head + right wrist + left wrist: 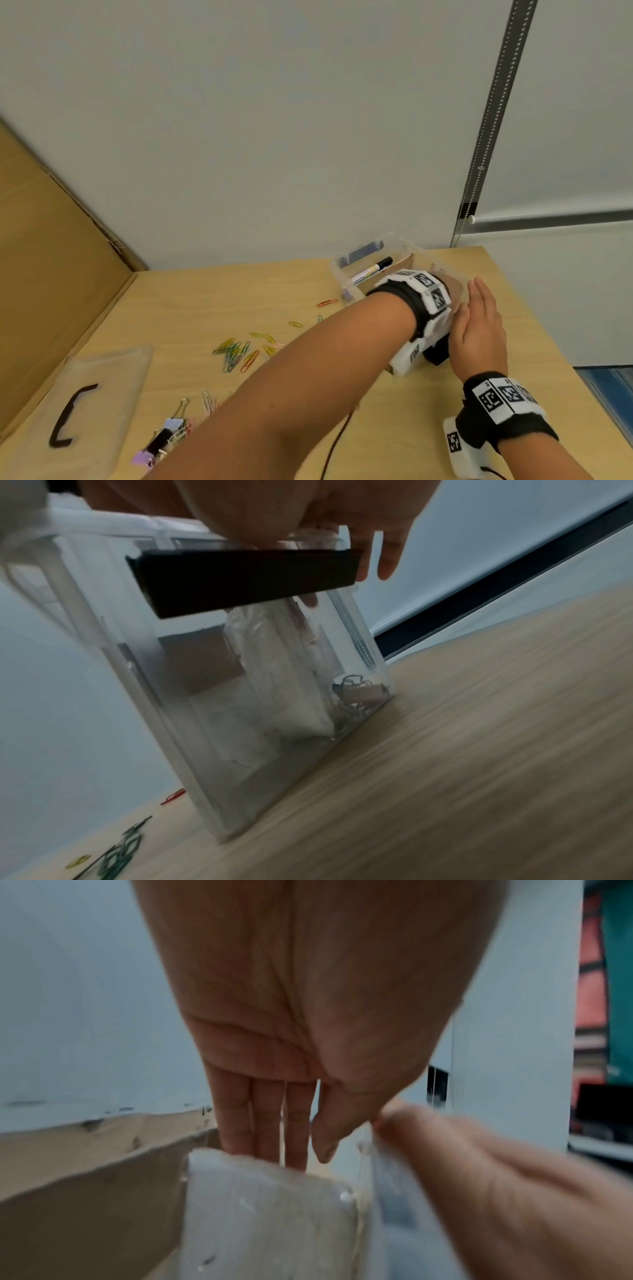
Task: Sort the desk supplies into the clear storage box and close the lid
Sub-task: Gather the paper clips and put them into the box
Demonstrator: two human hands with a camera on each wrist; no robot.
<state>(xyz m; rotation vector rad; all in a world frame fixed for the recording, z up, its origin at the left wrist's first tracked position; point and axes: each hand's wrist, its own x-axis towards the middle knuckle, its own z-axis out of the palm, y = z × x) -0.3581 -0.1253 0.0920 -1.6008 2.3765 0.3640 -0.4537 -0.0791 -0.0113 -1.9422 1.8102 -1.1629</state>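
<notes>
Reaching into the clear storage box [346, 274] with straight-fingered left hand [308, 1031], apparently seating supplies, flat right hand [479, 329] steadying its wall.

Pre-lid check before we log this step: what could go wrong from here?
1. The white packet under the left hand stands tall in the clear box; it may block the lid.
2. Paper clips and binder clips lie loose on the table; closing now would leave them out.
3. The right hand is flat at the box's side, no grip; the box could slide.
</notes>
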